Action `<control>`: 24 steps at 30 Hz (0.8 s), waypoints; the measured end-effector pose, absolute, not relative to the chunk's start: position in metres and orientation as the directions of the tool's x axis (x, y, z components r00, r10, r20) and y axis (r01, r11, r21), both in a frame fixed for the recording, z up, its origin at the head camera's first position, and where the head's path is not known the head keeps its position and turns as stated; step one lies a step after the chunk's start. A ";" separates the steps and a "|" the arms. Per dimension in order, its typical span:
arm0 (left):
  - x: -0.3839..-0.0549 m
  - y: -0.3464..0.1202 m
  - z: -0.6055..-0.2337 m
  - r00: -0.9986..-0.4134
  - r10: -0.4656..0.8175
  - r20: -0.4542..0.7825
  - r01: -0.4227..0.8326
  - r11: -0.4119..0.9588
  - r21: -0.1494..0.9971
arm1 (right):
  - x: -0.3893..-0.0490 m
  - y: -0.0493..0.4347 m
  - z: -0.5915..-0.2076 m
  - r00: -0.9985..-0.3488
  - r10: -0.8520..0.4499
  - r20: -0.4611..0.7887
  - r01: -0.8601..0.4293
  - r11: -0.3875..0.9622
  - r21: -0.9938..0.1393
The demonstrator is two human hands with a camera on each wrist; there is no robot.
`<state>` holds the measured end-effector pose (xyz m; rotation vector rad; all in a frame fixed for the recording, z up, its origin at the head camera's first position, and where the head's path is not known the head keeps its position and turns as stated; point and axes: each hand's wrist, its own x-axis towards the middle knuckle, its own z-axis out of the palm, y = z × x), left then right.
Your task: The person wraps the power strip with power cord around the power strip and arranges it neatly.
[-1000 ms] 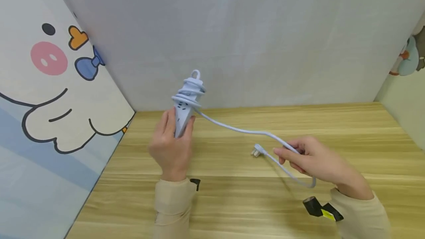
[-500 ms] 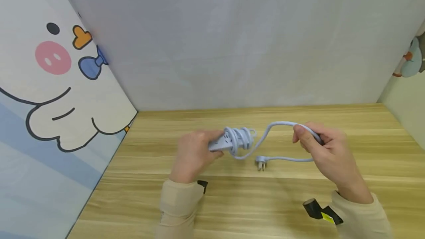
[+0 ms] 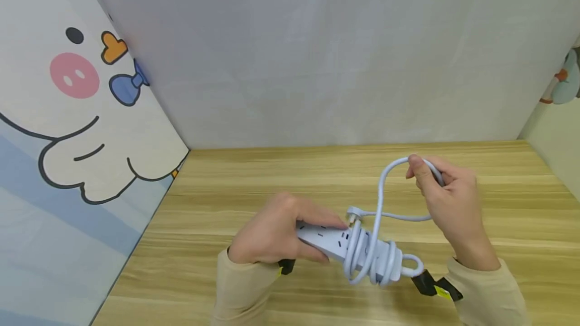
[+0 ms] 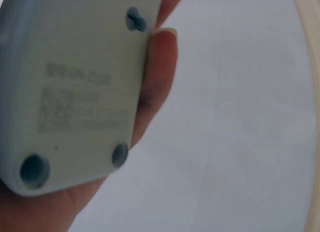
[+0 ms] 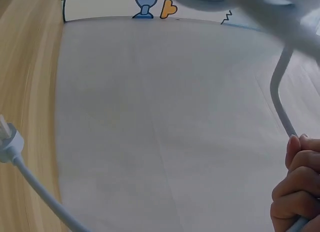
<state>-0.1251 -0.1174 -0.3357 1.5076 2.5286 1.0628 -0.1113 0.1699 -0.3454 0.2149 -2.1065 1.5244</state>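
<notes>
My left hand (image 3: 276,228) grips the socket end of a white power strip (image 3: 323,238), thumb and fingers on its two sides. Several turns of its own cord (image 3: 380,190) wrap the other end, where a hanging loop (image 3: 413,264) sticks out to the right. In the left wrist view the strip's underside (image 4: 75,106) shows printed text and round feet. Higher up at the right, my right hand (image 3: 448,200) pinches the cord, which arches over to the strip. From that hand the free end runs left to a plug (image 3: 355,213), just behind the wraps in the head view.
A wood-grain table (image 3: 226,180) lies beneath both hands. Behind it stands a pale cloth wall (image 3: 317,54). A panel with cartoon drawings (image 3: 90,130) rises at the left. Black wrist-camera mounts (image 3: 423,282) show at the sleeves.
My left hand has brought the power strip down and to the right, turning its wrapped end from upward to rightward and toward me. My right hand has risen slightly, still holding the cord.
</notes>
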 end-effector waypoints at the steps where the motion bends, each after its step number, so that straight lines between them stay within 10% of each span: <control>1: -0.124 -0.117 -0.334 -0.507 0.790 0.344 0.785 0.259 0.562 | -0.113 0.170 -0.347 -0.856 0.170 0.488 -0.409 0.355 -0.841; 6: -0.122 -0.114 -0.333 -0.435 0.767 0.471 0.784 0.066 0.617 | -0.120 0.169 -0.356 -0.906 0.133 0.403 -0.329 0.380 -0.865; 17: -0.126 -0.113 -0.333 -0.517 0.446 0.730 0.741 -0.194 0.643 | -0.126 0.172 -0.361 -0.956 -0.022 0.294 -0.262 0.517 -0.815; 24: -0.132 -0.115 -0.337 -0.647 0.065 0.760 0.757 -0.070 0.650 | -0.124 0.163 -0.360 -0.961 -0.185 0.205 -0.265 0.409 -0.873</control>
